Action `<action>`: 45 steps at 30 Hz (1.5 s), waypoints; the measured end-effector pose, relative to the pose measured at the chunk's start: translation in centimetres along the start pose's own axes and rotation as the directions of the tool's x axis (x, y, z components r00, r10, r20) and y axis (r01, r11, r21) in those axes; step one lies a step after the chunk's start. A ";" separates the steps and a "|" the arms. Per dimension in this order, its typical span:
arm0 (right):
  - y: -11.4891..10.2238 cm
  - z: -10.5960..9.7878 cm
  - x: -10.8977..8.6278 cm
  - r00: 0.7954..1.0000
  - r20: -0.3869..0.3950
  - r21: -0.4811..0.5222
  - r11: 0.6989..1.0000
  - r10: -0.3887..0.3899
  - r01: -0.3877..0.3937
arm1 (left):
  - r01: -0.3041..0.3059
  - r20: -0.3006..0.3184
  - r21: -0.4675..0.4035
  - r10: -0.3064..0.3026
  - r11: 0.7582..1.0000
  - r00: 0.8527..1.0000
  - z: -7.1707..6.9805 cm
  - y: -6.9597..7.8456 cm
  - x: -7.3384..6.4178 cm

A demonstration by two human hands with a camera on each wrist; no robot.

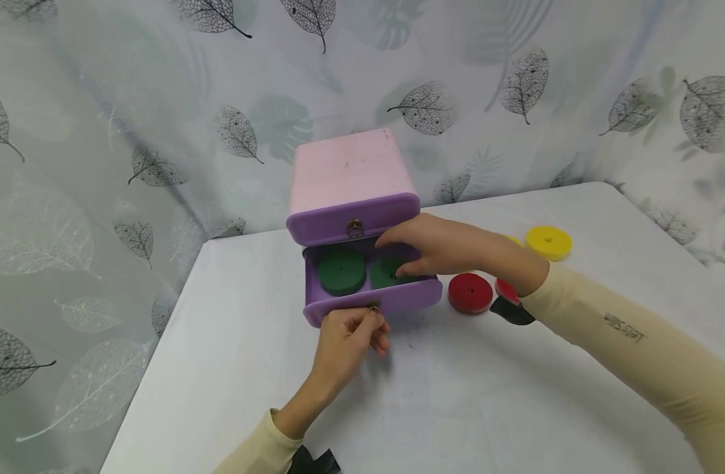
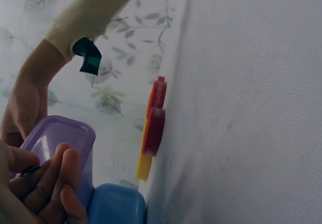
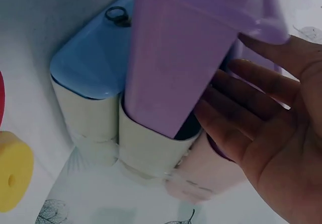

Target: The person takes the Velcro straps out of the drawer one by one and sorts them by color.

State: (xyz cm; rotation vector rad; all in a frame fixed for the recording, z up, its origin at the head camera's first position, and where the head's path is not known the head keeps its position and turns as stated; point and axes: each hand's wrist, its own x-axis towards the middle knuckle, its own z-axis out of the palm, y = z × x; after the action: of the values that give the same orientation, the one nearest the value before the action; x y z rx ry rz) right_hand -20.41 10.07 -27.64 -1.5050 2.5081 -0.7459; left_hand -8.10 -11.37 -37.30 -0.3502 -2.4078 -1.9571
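A purple drawer stands pulled out of the stacked drawer unit, below another purple-fronted drawer. Inside lie two green discs with small centre holes, the left green disc and the right green disc. My left hand pinches the ring pull on the drawer's front. Reaching in from the right, my right hand has its thumb over the right green disc. In the right wrist view its fingers extend loosely over the drawer's side, with the tips hidden inside.
Red discs and yellow discs lie on the white table to the right of the unit. A blue drawer front sits at the bottom of the stack. Leaf-patterned cloth hangs behind.
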 end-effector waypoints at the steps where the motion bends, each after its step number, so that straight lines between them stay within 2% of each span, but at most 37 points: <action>1: 0.1 0.1 0.1 1.000 0.012 -0.004 1.000 -0.004 0.004 | -0.001 0.002 0.002 0.001 1.000 1.000 0.0 0.0 -0.1; 10: 0.7 1.2 0.2 0.998 0.066 -0.001 1.000 -0.015 0.015 | -0.016 0.013 0.004 0.016 1.000 1.000 0.2 -0.1 -0.4; 31: 0.8 1.7 0.5 0.995 0.087 -0.037 0.999 0.039 -0.036 | -0.034 0.016 0.003 0.034 0.999 0.999 0.2 -0.4 -0.4; 45: 1.2 1.9 1.2 0.988 0.155 -0.004 1.000 -0.011 0.011 | -0.044 0.013 0.018 0.044 0.999 0.999 0.2 -0.4 -0.4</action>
State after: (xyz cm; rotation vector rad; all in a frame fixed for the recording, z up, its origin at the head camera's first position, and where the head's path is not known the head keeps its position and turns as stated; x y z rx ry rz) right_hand -21.27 8.79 -29.66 -1.5167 2.3914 -0.5996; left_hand -7.76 -11.37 -37.77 -0.4122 -2.4026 -1.9189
